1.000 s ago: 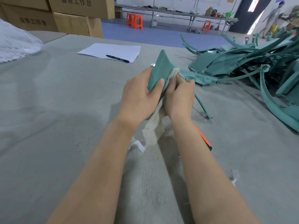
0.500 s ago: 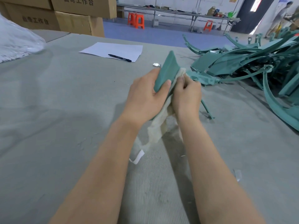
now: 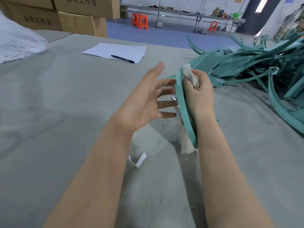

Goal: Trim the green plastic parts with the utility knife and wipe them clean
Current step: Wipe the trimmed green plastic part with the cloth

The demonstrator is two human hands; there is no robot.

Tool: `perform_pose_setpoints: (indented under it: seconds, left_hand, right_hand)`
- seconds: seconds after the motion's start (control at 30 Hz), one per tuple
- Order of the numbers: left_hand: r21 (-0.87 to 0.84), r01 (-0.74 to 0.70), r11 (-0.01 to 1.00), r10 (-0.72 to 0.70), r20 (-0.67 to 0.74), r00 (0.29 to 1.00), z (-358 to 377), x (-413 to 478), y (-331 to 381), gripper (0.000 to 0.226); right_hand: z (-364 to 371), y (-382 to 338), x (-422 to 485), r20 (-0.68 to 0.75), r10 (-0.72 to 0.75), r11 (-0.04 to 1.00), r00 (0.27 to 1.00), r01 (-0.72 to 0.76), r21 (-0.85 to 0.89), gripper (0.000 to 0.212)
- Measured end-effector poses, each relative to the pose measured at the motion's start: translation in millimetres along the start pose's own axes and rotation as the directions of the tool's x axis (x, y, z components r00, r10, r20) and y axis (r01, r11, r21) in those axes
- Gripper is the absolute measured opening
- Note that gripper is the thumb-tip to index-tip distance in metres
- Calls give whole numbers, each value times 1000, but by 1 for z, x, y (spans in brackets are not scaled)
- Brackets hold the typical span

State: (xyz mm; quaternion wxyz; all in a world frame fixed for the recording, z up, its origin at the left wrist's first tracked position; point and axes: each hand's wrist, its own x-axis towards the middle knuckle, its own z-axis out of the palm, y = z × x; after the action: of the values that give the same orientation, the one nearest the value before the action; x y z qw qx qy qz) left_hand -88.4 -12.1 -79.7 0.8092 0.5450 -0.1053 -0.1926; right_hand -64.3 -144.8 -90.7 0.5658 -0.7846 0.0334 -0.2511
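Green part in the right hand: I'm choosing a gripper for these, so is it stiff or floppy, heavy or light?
Probably stiff: the green part holds its curve though the right hand grips it only near the upper end. Likely light: one hand lifts it along with the cloth.

You've two hands up, left hand and right hand, with one green part and one cloth. Far off, one paper sheet, one pen, three orange stools. Pile at right: too tangled to count.
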Motion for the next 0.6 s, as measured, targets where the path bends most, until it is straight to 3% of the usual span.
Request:
perform_pose_setpoints:
  seconds: [0.07,0.13,0.23,0.47,0.6]
  left_hand:
    - [-10,28,1000,-28,-42,999,-6,1,1,54]
    - [18,56,998,-54,-117,992,-6,4,-3,41]
    - [59,56,997,-40,-250,967,-8,9,-11,15]
    - [-142,-104,984,47,-362,931,-18,15,-16,24]
    - [-109,-167,980,116,-368,922,-13,15,-17,27]
  right_hand:
    - [2,-5,-6,76,-90,990,993,97,-106,26]
    - [6,-5,-11,161,-141,949,977,179,-258,28]
    - [10,-3,-14,228,-117,943,967,180,-280,29]
    - [28,-5,-21,294,-194,866,936,304,-396,27]
    - [32,-6,-23,261,-184,817,948,295,-496,34]
